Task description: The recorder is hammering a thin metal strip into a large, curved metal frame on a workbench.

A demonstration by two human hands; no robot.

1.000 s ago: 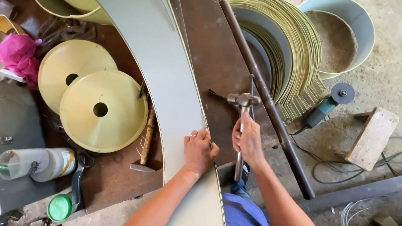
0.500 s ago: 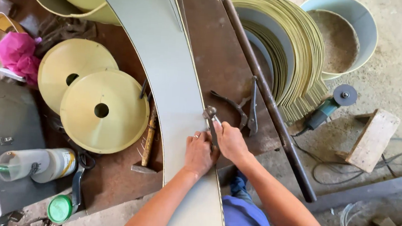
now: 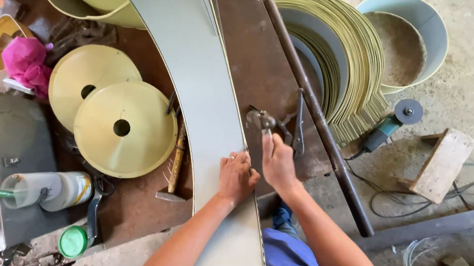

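- Your left hand [image 3: 238, 177] lies flat, fingers spread, on the long curved metal strip [image 3: 195, 91], pinning it near the workbench's [image 3: 253, 56] front edge so it cannot slide.
- Your right hand [image 3: 277, 162] has its fingers wrapped round the handle of a hammer [image 3: 264, 122], head raised just off the strip's right edge.
- Pliers [image 3: 298, 126] lie beside it, near the bench's right edge.
- Two yellow discs [image 3: 123, 128] rest left of the strip, and a second hammer [image 3: 174, 165] lies between them and the strip.
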